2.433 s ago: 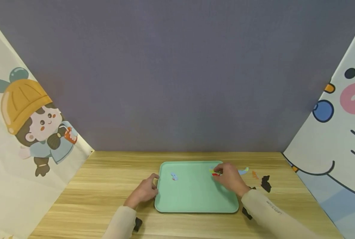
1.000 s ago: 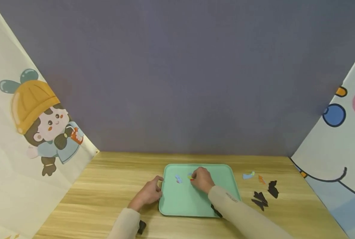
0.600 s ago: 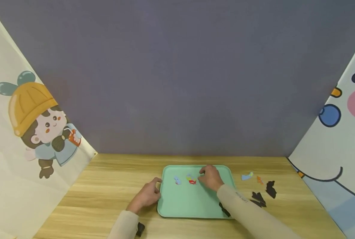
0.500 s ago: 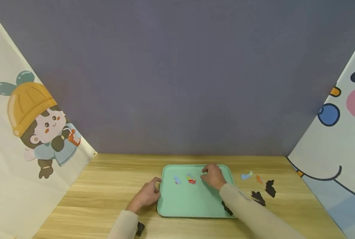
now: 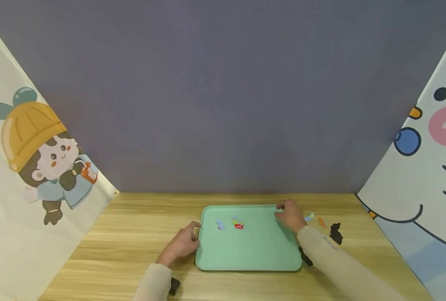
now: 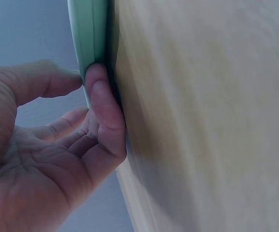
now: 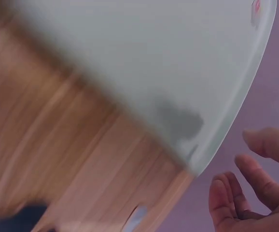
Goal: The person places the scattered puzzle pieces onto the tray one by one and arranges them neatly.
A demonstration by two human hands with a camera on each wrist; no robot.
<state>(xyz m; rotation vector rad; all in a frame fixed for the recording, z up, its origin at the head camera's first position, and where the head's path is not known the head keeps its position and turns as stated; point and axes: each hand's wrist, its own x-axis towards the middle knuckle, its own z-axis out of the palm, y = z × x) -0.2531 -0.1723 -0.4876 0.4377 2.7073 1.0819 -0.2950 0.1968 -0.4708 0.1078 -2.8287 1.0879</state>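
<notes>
My left hand (image 5: 181,242) grips the left rim of a mint-green tray (image 5: 249,255). In the left wrist view the thumb (image 6: 57,82) is on the tray's rim and the curled fingers sit against its outer wall. On the tray lie a small light-blue piece (image 5: 221,225) and, to its right, a green-and-blue piece with a red part (image 5: 239,226). My right hand (image 5: 290,215) is over the tray's far right corner, fingers loosely bent with nothing between them. The right wrist view shows that hand (image 7: 260,188) apart from the rim.
Right of the tray, on the wooden table (image 5: 140,217), lie a blue-and-green piece (image 5: 309,217), an orange piece (image 5: 322,222) and a black ragged-edged piece (image 5: 335,233). The right sleeve covers part of the table. A dark grey wall (image 5: 223,104) stands behind.
The right hand brought the red-and-green piece leftward across the tray, let go of it beside the light-blue piece, then moved back right to the far corner. The left hand stays at the rim.
</notes>
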